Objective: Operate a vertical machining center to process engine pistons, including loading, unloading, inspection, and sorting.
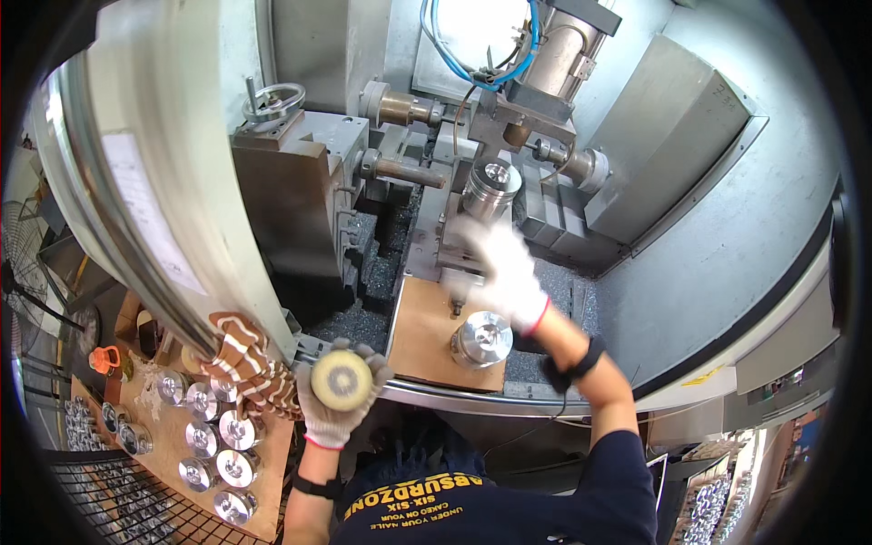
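Note:
In my white-gloved left hand (329, 420) is a round, pale yellow piece (342, 380) with a grey centre, its face turned up and my fingers wrapped round its edge. My right hand (502, 277), gloved in white with a red cuff, reaches into the machine and is smeared by motion, so its fingers do not show clearly. Just beyond it, a shiny metal piston (491, 186) stands on the machine's fixture beneath an upright cylinder unit (554, 68). Nearer to me, a second piston (481, 340) rests on a brown board (422, 341) at the machine's front edge.
Several more pistons (238, 468) stand on a brown-topped table (272, 490) at the lower left, beside a brown-and-white striped cloth (250, 363). A handwheel (273, 102) tops the block at the left. Horizontal spindles (404, 170) point inward, and blue hoses (445, 54) hang above.

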Demonstrator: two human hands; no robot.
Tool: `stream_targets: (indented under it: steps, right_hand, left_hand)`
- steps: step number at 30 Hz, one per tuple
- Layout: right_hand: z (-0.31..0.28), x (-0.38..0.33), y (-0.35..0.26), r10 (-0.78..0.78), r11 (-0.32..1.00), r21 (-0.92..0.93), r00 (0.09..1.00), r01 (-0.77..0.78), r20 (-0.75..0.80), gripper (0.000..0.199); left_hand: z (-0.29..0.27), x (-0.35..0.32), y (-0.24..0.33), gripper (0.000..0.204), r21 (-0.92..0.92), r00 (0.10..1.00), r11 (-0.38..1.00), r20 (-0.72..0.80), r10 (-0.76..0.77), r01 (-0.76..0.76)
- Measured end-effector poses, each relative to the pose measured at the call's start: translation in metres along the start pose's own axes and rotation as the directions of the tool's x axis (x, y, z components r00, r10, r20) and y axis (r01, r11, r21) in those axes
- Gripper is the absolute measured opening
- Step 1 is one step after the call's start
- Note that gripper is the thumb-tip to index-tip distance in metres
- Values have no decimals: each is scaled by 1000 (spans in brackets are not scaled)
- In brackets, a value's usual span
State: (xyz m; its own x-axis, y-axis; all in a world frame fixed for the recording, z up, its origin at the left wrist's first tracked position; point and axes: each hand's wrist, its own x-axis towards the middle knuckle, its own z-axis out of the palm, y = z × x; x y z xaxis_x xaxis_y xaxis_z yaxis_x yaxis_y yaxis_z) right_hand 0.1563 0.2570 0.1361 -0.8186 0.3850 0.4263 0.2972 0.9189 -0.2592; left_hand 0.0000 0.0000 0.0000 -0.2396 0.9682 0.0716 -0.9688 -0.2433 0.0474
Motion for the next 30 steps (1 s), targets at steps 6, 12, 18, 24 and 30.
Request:
stream_targets:
  steps: [6, 12, 18, 24, 30]
  right_hand:
    - [70, -102, -169, -84, 847, 520, 938, -110, 335, 102]
    - [93, -157, -163, 169, -149, 649, 627, -746, 760, 74]
    - [85, -193, -154, 32, -799, 309, 477, -516, 878, 81]
    - [64, -188, -150, 110, -735, 457, 577, -501, 809, 80]
    - [43, -192, -114, 256, -711, 552, 571, -435, 780, 75]
  left_hand:
    - [6, -87, -40, 68, 189, 887, 968, -457, -62, 165]
    - [-43, -157, -2, 67, -10, 909, 972, -353, -223, 235]
    - [-133, -150, 100, 74, -65, 672, 959, -727, 145, -277]
    - [-162, -82, 156, 75, -4, 695, 954, -685, 217, -301]
    - [-143, -152, 74, 49, 194, 172, 981, -965, 196, -28]
